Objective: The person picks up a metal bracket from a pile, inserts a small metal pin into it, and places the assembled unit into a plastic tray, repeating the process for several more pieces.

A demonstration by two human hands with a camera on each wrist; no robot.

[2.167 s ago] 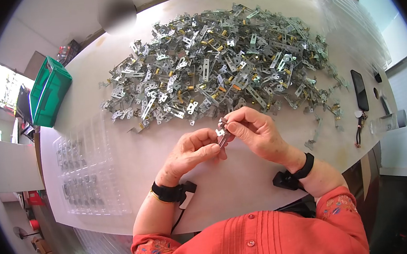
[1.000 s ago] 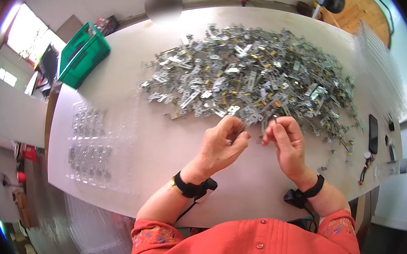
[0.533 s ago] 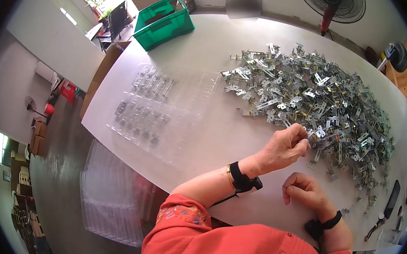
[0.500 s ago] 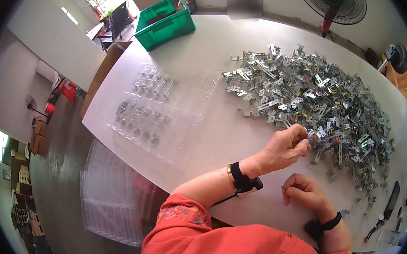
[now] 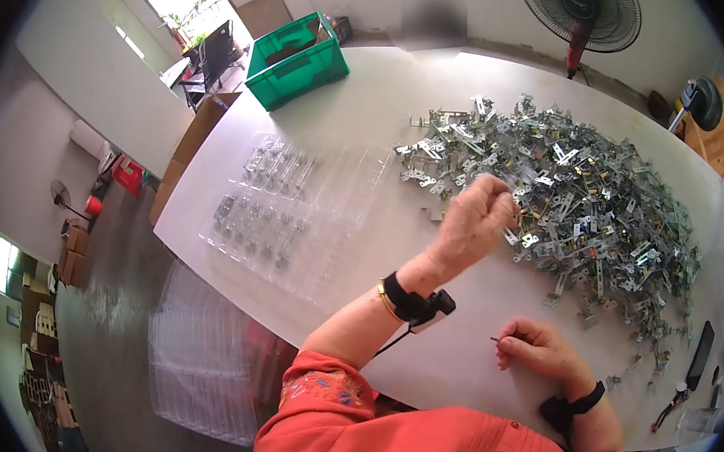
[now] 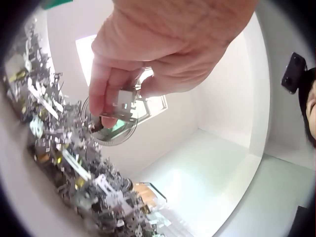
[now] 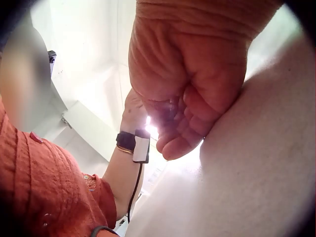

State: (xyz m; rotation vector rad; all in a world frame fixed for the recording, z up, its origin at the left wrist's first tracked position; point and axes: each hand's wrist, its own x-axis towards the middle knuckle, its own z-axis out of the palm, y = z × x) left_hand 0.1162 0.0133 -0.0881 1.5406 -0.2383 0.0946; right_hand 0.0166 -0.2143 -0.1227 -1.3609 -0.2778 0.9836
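My left hand [image 5: 472, 221] hangs in front of the heap of small metal parts [image 5: 588, 206]. Between its thumb and fingers it pinches a silver metal bracket [image 6: 125, 100], which shows best in the left wrist view. Lower on the right, my right hand [image 5: 543, 350] rests low over the table with curled fingers. A thin dark piece [image 5: 495, 339] sticks out from its fingertips; the rest of it is hidden in the grip. The heap mixes silver brackets with brass-coloured bits.
Clear plastic trays [image 5: 265, 204] with rows of metal parts lie on the white table [image 5: 383, 78] at left. A green crate [image 5: 296, 66] stands behind. Stacked clear trays [image 5: 197, 361] sit beyond the near left edge. A phone [image 5: 698, 350] lies far right.
The head view has swung left. My hands, together over one metal part at first, have come apart. Lately the left hand has risen up and left from the heap's near edge.
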